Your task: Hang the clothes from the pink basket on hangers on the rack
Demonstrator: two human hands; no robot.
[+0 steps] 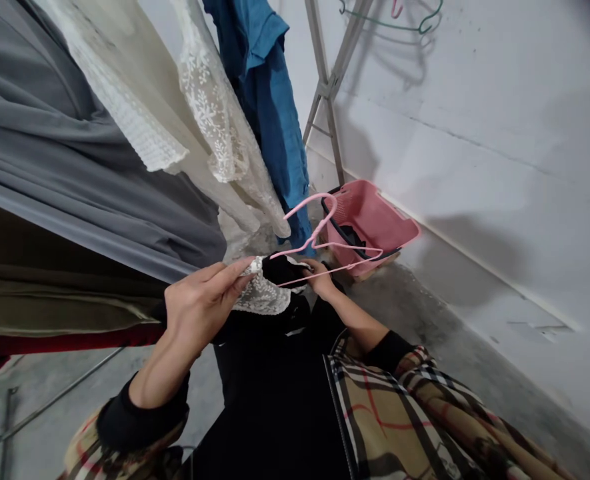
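Observation:
My left hand point(197, 300) is closed, thumb and fingers pinching the edge of a small white lace garment point(267, 297) with black fabric point(285, 268) in its opening. My right hand point(319, 277) is closed on the opposite edge of the same garment; its fingertips are partly hidden. A pink clothes hanger point(319, 235) has one end inside the garment's opening. Its hook points up and its other end sticks out to the right, above my right hand.
Above my hands hang white lace clothing point(209, 100), a blue garment point(275, 113) and large grey fabric point(89, 160). A pink basket point(375, 213) with dark cloth inside stands by the wall. Behind it rises a metal rack leg point(327, 87). A green hanger point(389, 23) hangs at the top.

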